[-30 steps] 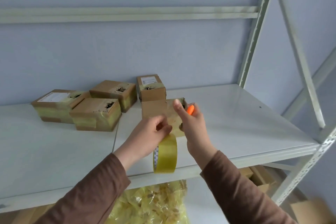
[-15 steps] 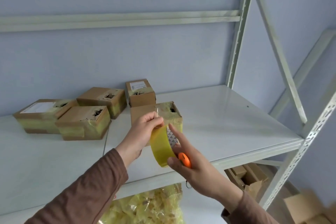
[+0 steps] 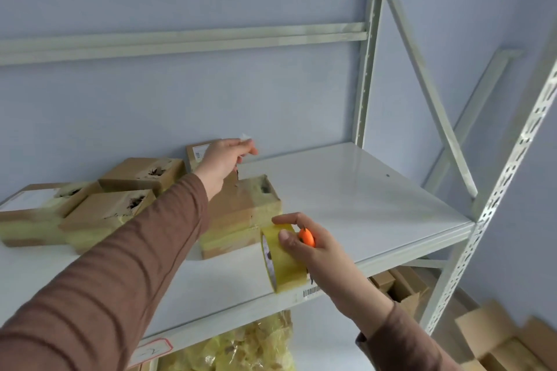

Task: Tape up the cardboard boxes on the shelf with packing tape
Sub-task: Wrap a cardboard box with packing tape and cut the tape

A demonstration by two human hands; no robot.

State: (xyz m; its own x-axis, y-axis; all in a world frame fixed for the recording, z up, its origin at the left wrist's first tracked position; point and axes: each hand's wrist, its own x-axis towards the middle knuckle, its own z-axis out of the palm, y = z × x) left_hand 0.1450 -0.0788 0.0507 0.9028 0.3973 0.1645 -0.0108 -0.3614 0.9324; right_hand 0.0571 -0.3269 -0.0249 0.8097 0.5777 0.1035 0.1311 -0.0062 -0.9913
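A yellowish roll of packing tape [image 3: 281,260] stands on edge at the front of the white shelf [image 3: 376,208]. My right hand [image 3: 307,242] grips the roll and also holds a small orange cutter [image 3: 306,236]. My left hand [image 3: 227,156] reaches far back over a cardboard box [image 3: 241,214] and pinches the clear free end of the tape [image 3: 247,138] above it. A stretch of clear tape seems to run from the roll up to that hand. The box bears yellowish tape bands and a torn top.
Several taped cardboard boxes [image 3: 90,211] crowd the shelf's left rear, one small box [image 3: 196,152] partly behind my left hand. Metal uprights [image 3: 366,81] and a diagonal brace [image 3: 428,81] frame the right. Below hang a yellow plastic bag [image 3: 241,346] and more cartons [image 3: 401,286].
My left hand let go of the roll and moved up and back, drawing the tape end over the box. My right hand took the roll and set it down by the shelf's front edge.
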